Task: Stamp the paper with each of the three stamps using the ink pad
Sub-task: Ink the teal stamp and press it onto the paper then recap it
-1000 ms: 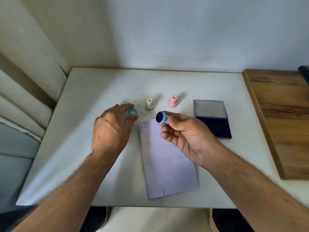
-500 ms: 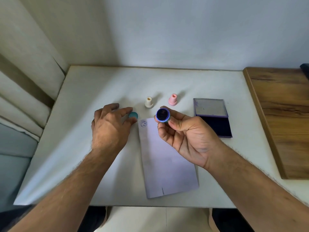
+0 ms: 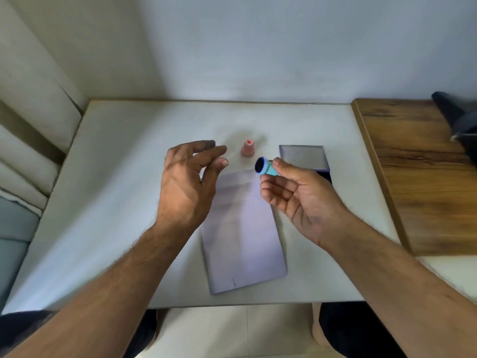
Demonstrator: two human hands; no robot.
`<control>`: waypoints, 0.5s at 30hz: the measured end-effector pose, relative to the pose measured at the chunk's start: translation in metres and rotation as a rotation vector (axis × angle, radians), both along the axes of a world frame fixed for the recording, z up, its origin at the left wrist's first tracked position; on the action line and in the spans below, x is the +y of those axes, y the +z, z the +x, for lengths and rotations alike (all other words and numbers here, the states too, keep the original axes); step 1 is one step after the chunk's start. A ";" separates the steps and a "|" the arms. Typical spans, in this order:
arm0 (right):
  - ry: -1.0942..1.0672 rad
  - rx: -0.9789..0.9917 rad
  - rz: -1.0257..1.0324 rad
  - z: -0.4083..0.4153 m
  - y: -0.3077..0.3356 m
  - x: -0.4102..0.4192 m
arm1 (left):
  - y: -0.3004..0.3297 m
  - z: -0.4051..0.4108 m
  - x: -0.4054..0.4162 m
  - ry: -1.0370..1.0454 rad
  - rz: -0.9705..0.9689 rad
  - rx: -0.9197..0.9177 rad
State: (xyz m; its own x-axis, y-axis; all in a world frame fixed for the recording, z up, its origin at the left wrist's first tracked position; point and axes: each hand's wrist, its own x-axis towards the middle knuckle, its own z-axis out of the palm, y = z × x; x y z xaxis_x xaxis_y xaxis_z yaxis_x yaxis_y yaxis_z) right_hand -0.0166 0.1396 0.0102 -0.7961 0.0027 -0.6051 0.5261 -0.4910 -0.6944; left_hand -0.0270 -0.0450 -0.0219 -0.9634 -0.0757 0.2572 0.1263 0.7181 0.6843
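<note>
My right hand (image 3: pixel 296 195) pinches a teal stamp (image 3: pixel 267 168) between thumb and fingertips, with its dark inked face turned to the left, above the top edge of the white paper (image 3: pixel 242 228). My left hand (image 3: pixel 188 182) hovers over the paper's top left corner with its fingers loosely spread and nothing in them. A pink stamp (image 3: pixel 247 149) stands upright behind the paper. The open ink pad (image 3: pixel 302 156) lies to the right, its dark pad mostly hidden by my right hand. The cream stamp and the paper's stamped mark are hidden behind my left hand.
The white table (image 3: pixel 116 202) ends at a wall behind. A wooden board (image 3: pixel 418 177) lies along the right side, with a dark object (image 3: pixel 456 120) at its far corner. Cushions (image 3: pixel 23 177) sit to the left.
My left hand has let go of the teal cap and lifted up and to the right, covering the cream stamp. My right hand has turned the teal stamp's face leftward.
</note>
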 end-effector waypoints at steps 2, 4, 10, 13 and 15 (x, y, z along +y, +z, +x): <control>-0.028 0.064 0.267 -0.003 -0.003 0.017 | -0.002 0.002 0.005 -0.039 0.006 0.001; 0.020 0.156 0.672 -0.003 -0.005 0.036 | -0.005 0.005 0.010 -0.079 -0.001 0.006; 0.248 0.421 1.404 0.002 -0.009 0.057 | -0.009 0.008 0.012 -0.140 -0.059 0.000; 0.309 0.399 1.462 0.001 -0.011 0.059 | -0.009 0.008 0.011 -0.135 -0.031 -0.001; 0.339 0.389 1.480 0.000 -0.010 0.060 | -0.009 0.008 0.010 -0.133 -0.029 0.002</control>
